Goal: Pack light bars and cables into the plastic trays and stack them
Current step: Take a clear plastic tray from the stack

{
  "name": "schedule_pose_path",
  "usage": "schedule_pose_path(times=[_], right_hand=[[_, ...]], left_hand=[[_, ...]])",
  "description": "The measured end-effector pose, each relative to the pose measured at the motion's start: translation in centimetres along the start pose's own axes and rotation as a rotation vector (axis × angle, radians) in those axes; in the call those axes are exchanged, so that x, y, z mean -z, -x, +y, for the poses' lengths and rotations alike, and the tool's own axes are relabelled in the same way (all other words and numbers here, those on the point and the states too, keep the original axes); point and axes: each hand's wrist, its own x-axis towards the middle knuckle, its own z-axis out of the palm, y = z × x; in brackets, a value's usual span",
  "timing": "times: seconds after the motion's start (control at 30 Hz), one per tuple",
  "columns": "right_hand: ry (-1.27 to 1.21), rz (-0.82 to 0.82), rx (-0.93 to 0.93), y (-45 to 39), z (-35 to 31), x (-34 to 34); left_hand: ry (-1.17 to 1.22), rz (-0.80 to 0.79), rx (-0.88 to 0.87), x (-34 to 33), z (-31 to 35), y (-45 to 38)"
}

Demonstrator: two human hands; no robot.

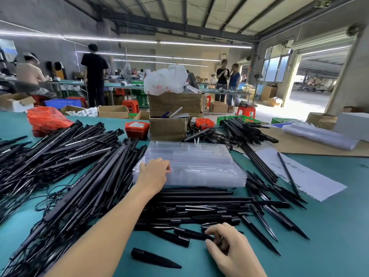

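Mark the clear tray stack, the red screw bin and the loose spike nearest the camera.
clear tray stack [196, 166]: head view, top tray's middle.
red screw bin [137, 131]: head view, front wall.
loose spike [153, 258]: head view, mid-body, left of the right hand [231, 248].

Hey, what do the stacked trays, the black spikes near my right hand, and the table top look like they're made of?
Stacked trays: thin clear plastic, glossy; you can see through the layers and they catch highlights.
Black spikes: likely molded plastic, matte to slightly satin, with uniform color and a dull sheen.
Table top: a teal mat, smooth and matte, probably rubber or vinyl; hard to say which.
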Motion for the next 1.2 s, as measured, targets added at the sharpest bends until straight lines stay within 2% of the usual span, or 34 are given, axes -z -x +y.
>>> schedule_pose_path(times=[0.1,0.2,0.4,0.5,0.6,0.67,0.73,0.8,0.87,0.97,1.03,1.13,1.17,1.2], right_hand=[[-0.028,0.026,-0.001,0.1,-0.1,0.0],[-0.059,0.064,-0.009,0.2,-0.2,0.0],[-0.113,0.081,-0.053,0.4,-0.3,0.2],[-0.138,0.086,-0.063,0.4,-0.2,0.2],[-0.239,0.099,-0.087,0.4,0.0,0.5],[-0.387,0.165,-0.119,0.1,0.2,1.0],[-0.694,0.274,-0.213,-0.1,0.5,1.9],[-1.152,0.313,-0.324,-0.1,1.3,3.1],[-1.524,0.268,-0.365,0.4,2.4,4.5],[-1.829,0.076,-0.297,1.2,4.0,6.9],[-1.970,-0.133,-0.190,1.9,4.1,8.3],[-1.891,-0.095,-0.288,2.6,4.7,9.0],[-1.883,-0.141,-0.260,3.0,5.1,8.8],[-1.820,-0.112,-0.235,3.3,5.3,9.1]], left_hand=[[-0.024,0.095,-0.021,0.7,0.3,-0.2],[-0.173,0.185,-0.132,0.8,0.9,-0.1],[-0.361,0.040,-0.269,1.0,3.3,0.1],[-0.320,0.237,-0.327,2.0,3.9,1.3],[-0.161,0.434,-0.365,3.8,4.3,3.6],[-0.066,0.462,-0.402,5.0,4.8,5.7],[-0.033,0.396,-0.480,5.9,5.5,8.3],[-0.016,0.315,-0.513,6.6,6.0,11.4],[-0.003,0.266,-0.530,7.0,6.6,14.7],[-0.027,0.207,-0.610,7.2,7.2,19.0],[0.053,0.177,-0.650,6.9,7.3,21.6],[0.177,-0.029,-0.665,6.4,6.7,23.8],[0.115,-0.175,-0.613,6.9,5.8,23.7],[0.161,-0.321,-0.464,7.6,5.1,23.3]])
